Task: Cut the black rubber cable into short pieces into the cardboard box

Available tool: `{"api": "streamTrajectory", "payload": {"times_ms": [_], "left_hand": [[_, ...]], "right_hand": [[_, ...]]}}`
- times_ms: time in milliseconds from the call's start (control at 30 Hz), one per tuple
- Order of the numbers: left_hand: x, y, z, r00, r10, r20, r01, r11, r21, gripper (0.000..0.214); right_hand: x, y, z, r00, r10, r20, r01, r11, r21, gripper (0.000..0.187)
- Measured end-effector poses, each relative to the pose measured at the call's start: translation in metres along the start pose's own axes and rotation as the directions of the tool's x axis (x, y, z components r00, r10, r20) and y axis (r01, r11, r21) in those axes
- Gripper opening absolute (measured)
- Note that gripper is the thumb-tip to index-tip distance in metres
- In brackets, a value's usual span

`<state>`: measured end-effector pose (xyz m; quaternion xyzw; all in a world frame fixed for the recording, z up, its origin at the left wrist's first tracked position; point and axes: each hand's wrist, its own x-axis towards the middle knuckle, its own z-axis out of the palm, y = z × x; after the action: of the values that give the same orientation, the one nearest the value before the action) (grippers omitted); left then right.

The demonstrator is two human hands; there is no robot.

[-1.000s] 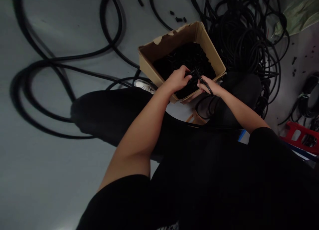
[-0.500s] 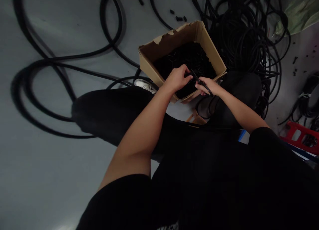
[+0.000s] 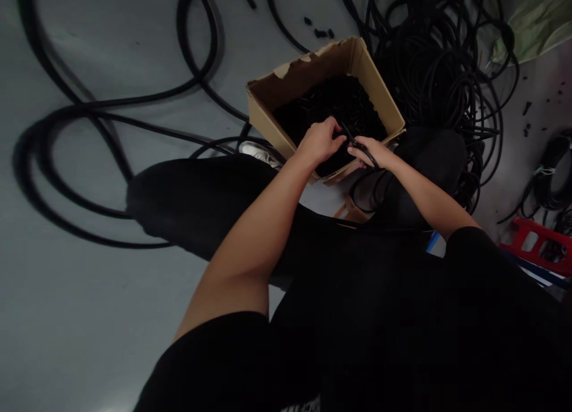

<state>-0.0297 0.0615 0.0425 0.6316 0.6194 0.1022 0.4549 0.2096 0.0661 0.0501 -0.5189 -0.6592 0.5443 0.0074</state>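
Observation:
Over the cardboard box (image 3: 268,115), my right hand (image 3: 373,150) is closed around a pair of scissors (image 3: 367,155) with dark handles. Their thin blades point up and left, toward the fingertips of my left hand (image 3: 320,139). Those fingers are pinched together around something small and dark that I cannot make out against the contents. Many short black pieces (image 3: 330,99) fill much of the box, whose upper edge is torn. My left wrist crosses the near wall of the box.
Thick black cable (image 3: 147,97) loops across the grey floor at left. A tangled cable heap (image 3: 429,61) lies behind the box at right. Small black pieces (image 3: 320,33) are scattered beyond it. A red plastic object (image 3: 534,242) and a tied cable coil (image 3: 556,174) are at far right.
The scissors handles have shifted slightly left, with my right hand. My left hand stays pinched in almost the same place, and the view has drifted a little.

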Motion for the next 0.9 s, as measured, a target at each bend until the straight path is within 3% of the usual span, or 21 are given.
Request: {"api": "streamTrajectory", "payload": {"times_ms": [133, 367, 767, 900], "left_hand": [[-0.001, 0.001, 0.000, 0.999, 0.050, 0.009, -0.050, 0.998, -0.023, 0.050], [0.002, -0.008, 0.008, 0.992, 0.122, -0.009, -0.122, 0.992, -0.020, 0.037], [-0.002, -0.002, 0.002, 0.999, 0.031, -0.035, -0.034, 0.997, -0.067, 0.056], [-0.007, 0.003, -0.003, 0.994, 0.073, -0.082, -0.081, 0.991, -0.103, 0.057]], "right_hand": [[-0.001, -0.001, -0.001, 1.000, 0.017, 0.007, -0.017, 0.999, -0.035, 0.020], [-0.005, -0.009, -0.007, 1.000, -0.012, -0.012, 0.011, 0.998, -0.069, 0.029], [-0.013, -0.024, -0.010, 0.996, -0.004, -0.087, -0.001, 0.999, -0.047, 0.047], [-0.011, -0.021, -0.010, 0.995, 0.005, -0.099, -0.006, 1.000, -0.019, 0.052]]}}
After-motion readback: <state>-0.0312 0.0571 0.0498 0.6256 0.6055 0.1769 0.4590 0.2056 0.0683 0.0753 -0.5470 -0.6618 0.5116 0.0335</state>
